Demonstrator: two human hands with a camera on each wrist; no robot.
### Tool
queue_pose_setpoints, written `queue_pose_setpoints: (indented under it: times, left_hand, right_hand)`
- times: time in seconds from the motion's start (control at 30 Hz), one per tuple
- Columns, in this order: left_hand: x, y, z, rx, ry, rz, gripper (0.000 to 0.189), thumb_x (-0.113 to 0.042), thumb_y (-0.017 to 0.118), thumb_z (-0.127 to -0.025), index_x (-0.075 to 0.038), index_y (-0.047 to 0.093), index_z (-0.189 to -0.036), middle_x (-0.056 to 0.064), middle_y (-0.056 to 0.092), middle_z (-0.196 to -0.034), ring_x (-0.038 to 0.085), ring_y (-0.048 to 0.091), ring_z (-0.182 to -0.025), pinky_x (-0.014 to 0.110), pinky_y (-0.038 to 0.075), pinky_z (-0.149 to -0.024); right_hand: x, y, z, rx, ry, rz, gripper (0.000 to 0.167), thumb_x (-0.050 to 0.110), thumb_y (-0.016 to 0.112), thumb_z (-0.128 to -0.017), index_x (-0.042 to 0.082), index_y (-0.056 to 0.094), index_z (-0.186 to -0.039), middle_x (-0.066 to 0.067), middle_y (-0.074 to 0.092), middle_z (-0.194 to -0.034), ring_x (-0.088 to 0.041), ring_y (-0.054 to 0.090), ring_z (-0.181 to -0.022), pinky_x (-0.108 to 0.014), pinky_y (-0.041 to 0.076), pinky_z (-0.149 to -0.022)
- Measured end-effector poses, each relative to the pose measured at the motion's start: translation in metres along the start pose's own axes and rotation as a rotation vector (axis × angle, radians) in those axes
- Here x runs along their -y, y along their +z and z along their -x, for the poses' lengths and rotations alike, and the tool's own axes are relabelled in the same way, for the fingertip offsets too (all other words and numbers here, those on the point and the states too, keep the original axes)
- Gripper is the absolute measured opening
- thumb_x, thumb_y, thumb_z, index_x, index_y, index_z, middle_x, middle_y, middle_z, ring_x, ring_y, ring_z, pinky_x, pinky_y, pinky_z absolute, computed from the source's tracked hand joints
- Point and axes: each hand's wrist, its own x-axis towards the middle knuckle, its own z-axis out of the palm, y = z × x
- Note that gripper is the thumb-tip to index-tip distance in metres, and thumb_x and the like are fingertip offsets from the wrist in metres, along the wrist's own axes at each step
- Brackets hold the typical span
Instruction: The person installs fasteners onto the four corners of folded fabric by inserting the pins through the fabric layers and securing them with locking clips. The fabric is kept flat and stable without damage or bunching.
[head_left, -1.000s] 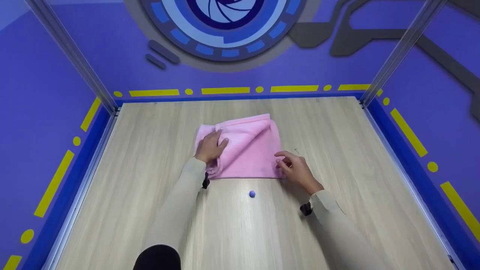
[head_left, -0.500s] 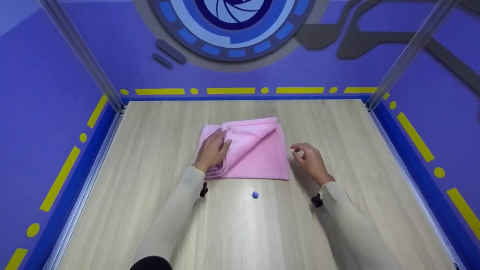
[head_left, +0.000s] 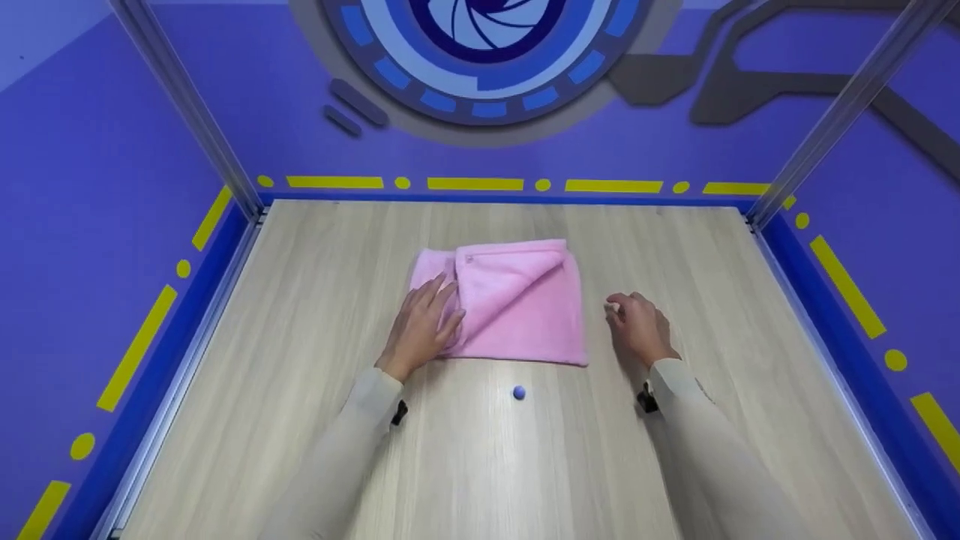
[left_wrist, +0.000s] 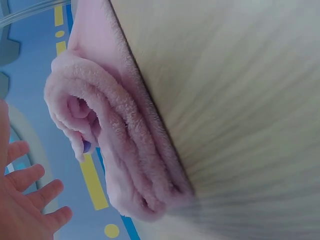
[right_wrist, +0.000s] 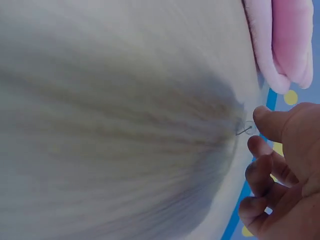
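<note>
A pink fleece cloth (head_left: 525,322) lies folded on the table, its upper layer turned back diagonally. In the left wrist view, the near left end of the cloth (left_wrist: 130,130) shows thick, rolled layers. My left hand (head_left: 420,326) is over that end with fingers spread; its fingertips (left_wrist: 55,192) stand apart from the fabric in the left wrist view. Right of the cloth, my right hand (head_left: 637,326) reaches down, fingers bent and thumb apart from the index finger. Right at those fingertips is a tiny clear round piece with a thin metal pin (right_wrist: 245,130).
A small blue-purple ball (head_left: 519,392) rests on the table in front of the cloth. A small grey mark (head_left: 469,259) shows on the cloth's upper layer. Blue-purple walls (head_left: 480,165) with yellow dashes border the wooden table (head_left: 337,255) at the back and sides.
My right hand has moved right, away from the cloth's edge, to the tiny clear piece. My left hand has drawn back toward the near left part of the cloth. The view has shifted slightly.
</note>
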Motion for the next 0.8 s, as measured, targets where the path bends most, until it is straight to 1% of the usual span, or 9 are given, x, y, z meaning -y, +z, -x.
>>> queue_pose_setpoints:
  times: [0.13, 0.33, 0.53, 0.67, 0.8]
  left_hand:
    - [-0.003, -0.003, 0.009, 0.016, -0.014, -0.01, 0.05, -0.032, 0.06, -0.104, -0.002, 0.056, -0.144, 0.023, 0.051, -0.151, 0.041, 0.051, -0.136, 0.061, 0.038, -0.113]
    - [-0.007, -0.005, 0.016, 0.018, -0.03, -0.003, 0.05, -0.032, 0.06, -0.104, -0.003, 0.057, -0.144, 0.022, 0.051, -0.151, 0.041, 0.05, -0.137, 0.062, 0.038, -0.113]
    - [-0.008, -0.002, 0.023, 0.015, -0.036, 0.006, 0.051, -0.032, 0.062, -0.103, -0.002, 0.057, -0.144, 0.023, 0.052, -0.15, 0.041, 0.051, -0.136, 0.062, 0.039, -0.112]
    - [-0.012, -0.002, 0.023, 0.018, -0.028, 0.012, 0.05, -0.032, 0.061, -0.104, -0.001, 0.058, -0.143, 0.023, 0.052, -0.15, 0.041, 0.051, -0.136, 0.063, 0.04, -0.112]
    - [-0.019, -0.002, 0.016, 0.024, -0.009, 0.011, 0.047, -0.029, 0.063, -0.103, 0.0, 0.059, -0.14, 0.023, 0.053, -0.148, 0.038, 0.051, -0.137, 0.058, 0.039, -0.114]
  right_hand:
    - [-0.003, 0.002, -0.003, 0.02, 0.007, 0.02, 0.021, 0.009, 0.071, -0.096, 0.006, 0.074, -0.116, -0.013, 0.068, -0.094, -0.03, 0.066, -0.082, -0.051, 0.055, -0.069]
    - [-0.004, 0.004, -0.006, 0.037, 0.028, 0.04, 0.017, 0.006, 0.067, -0.097, 0.007, 0.077, -0.11, -0.013, 0.072, -0.096, -0.028, 0.068, -0.081, -0.048, 0.056, -0.068]
    - [-0.006, 0.006, -0.007, 0.039, 0.036, 0.028, 0.016, 0.005, 0.064, -0.098, 0.005, 0.078, -0.106, -0.014, 0.074, -0.098, -0.031, 0.07, -0.085, -0.05, 0.057, -0.072]
    - [-0.006, 0.005, -0.007, 0.025, 0.021, 0.019, 0.015, 0.004, 0.063, -0.098, 0.003, 0.078, -0.101, -0.016, 0.075, -0.098, -0.034, 0.072, -0.088, -0.053, 0.057, -0.075]
    - [-0.005, 0.002, -0.007, 0.006, 0.021, 0.001, 0.014, 0.007, 0.062, -0.098, 0.003, 0.076, -0.098, -0.014, 0.074, -0.094, -0.033, 0.07, -0.086, -0.051, 0.056, -0.075]
